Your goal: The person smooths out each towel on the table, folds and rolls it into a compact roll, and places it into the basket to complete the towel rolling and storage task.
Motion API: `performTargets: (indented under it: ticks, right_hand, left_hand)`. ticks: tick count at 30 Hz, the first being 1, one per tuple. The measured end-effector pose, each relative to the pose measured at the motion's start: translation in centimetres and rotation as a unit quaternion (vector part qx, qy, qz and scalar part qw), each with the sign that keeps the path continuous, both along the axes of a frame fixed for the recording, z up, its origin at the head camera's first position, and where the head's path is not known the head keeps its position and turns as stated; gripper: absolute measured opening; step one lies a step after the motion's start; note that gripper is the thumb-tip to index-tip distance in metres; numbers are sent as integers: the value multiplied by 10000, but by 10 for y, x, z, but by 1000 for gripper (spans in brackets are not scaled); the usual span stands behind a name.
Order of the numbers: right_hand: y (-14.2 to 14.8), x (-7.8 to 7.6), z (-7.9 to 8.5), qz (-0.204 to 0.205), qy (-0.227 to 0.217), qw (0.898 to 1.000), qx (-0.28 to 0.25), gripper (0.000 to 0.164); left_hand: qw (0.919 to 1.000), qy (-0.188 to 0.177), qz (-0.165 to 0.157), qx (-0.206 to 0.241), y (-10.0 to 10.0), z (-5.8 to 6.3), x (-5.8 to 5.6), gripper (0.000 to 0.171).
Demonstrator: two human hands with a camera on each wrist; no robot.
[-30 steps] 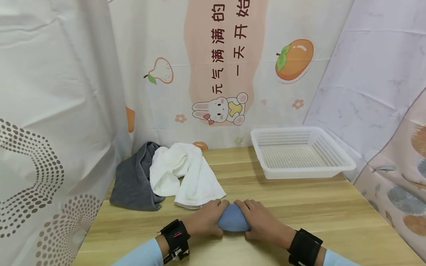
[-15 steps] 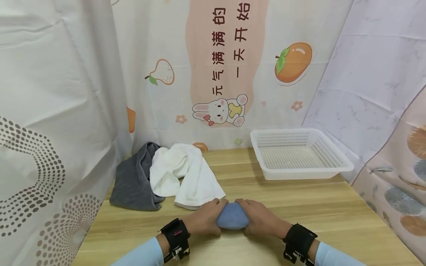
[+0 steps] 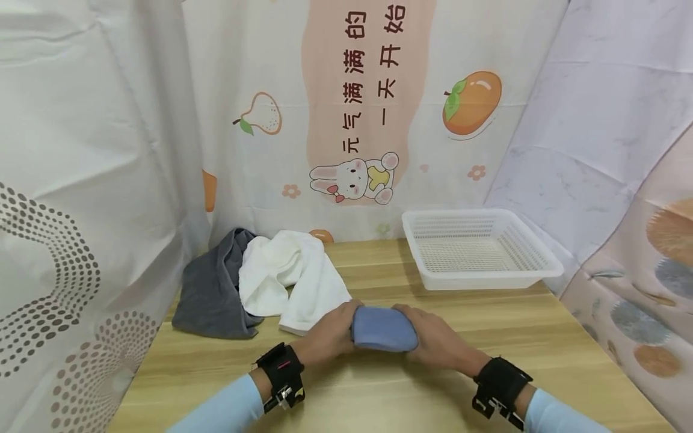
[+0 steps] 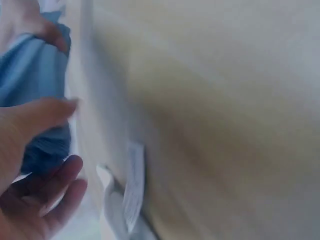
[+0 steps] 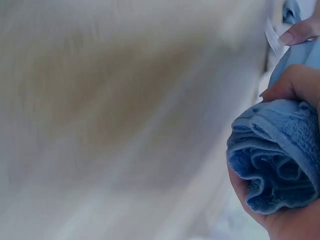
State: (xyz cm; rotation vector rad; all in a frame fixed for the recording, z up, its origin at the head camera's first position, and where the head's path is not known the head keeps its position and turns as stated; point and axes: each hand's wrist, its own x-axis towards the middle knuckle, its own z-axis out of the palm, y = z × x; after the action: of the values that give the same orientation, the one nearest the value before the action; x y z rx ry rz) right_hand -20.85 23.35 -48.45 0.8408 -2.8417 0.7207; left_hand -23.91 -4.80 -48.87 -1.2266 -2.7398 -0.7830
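A rolled blue towel [image 3: 385,329] is held between both hands near the middle of the table in the head view. My left hand [image 3: 331,331] grips its left end, thumb on the near side. At the opposite end, my right hand [image 3: 438,340] wraps round the roll. The right wrist view shows the spiral layers of the towel's end [image 5: 272,160] in the right palm. In the left wrist view the roll [image 4: 35,70] passes behind the left thumb, above curled fingers. A shadow lies on the wood beneath the roll, which appears lifted off the table.
Beyond the left hand lies a crumpled white towel [image 3: 319,294], overlapping a dark grey towel [image 3: 208,300] on its left. A white plastic basket [image 3: 487,279] stands at the back right of the wooden table [image 3: 514,337]. Printed curtains [image 3: 260,162] enclose the back and sides.
Both hands have raised the rolled blue towel and moved it slightly away from the body. They are a little farther apart, and more of the roll shows between them.
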Motion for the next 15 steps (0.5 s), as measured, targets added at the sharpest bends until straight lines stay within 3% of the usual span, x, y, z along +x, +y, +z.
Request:
performTargets:
  ticks: [3, 7, 11, 15]
  right_hand:
    - [15, -5, 14, -316, 118, 9991, -258, 100]
    - [33, -13, 36, -782, 165, 9953, -540, 98]
    - [45, -19, 56, -1297, 119, 9875, -882, 94]
    - [52, -22, 65, -1709, 208, 9784, -1148, 88]
  left_hand:
    - [9986, 472, 226, -23, 6, 3, -9, 42]
    - [9915, 1271, 187, -196, 27, 7, -23, 21]
    - [9783, 2067, -112, -119, 63, 12, -42, 21]
    - [9586, 2827, -245, -211, 100, 14, -57, 36]
